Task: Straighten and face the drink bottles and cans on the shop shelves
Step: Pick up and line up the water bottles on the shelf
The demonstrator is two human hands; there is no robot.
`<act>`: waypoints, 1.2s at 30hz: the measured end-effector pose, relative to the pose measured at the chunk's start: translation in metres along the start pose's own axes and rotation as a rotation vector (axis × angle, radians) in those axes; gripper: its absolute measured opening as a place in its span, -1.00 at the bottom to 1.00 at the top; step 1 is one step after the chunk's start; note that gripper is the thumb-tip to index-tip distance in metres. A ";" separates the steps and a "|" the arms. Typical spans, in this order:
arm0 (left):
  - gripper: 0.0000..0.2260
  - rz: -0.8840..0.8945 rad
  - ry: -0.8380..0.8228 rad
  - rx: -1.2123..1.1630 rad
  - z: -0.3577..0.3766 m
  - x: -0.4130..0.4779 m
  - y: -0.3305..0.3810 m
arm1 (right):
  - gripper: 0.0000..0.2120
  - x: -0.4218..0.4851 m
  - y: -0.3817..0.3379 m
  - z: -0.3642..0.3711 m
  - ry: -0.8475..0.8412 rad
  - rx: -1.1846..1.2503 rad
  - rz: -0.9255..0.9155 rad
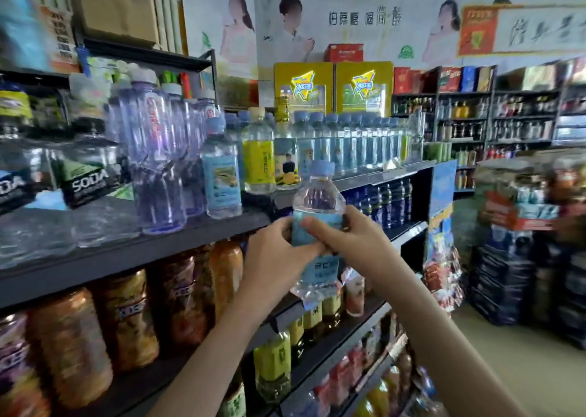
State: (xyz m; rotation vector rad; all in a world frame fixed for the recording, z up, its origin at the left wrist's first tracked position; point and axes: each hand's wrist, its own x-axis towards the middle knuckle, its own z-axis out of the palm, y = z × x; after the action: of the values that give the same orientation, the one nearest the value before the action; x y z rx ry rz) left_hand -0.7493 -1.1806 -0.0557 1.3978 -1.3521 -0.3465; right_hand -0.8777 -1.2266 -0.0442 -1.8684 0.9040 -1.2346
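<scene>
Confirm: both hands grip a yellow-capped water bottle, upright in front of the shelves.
The cap is blue, not yellow, per the head view. The left hand and right hand do grip the water bottle upright before the shelves.

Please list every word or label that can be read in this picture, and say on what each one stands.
"SODA": on the black label of a clear bottle, upper shelf, left.
"冰红茶": on the yellow cartons at the back.
Characters on the wall banner: too distorted to read.
Label of the water bottle gripped by the left hand and right hand: blurred.
</scene>
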 end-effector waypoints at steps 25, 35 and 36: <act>-0.72 0.104 -0.171 -0.008 0.432 0.305 0.018 | -0.79 0.303 0.288 -0.336 0.233 0.046 0.044; -0.55 0.219 0.356 0.444 0.537 0.435 0.028 | -0.75 0.460 0.358 -0.442 0.330 0.162 -0.070; -0.55 0.245 0.419 0.489 0.544 0.450 0.028 | -0.75 0.474 0.363 -0.443 0.324 0.160 -0.099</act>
State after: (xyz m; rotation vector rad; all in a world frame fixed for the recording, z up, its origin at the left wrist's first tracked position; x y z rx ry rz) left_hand -1.0629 -1.8120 -0.0181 1.5623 -1.2773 0.4487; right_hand -1.2131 -1.8892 -0.0132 -1.6305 0.8574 -1.6535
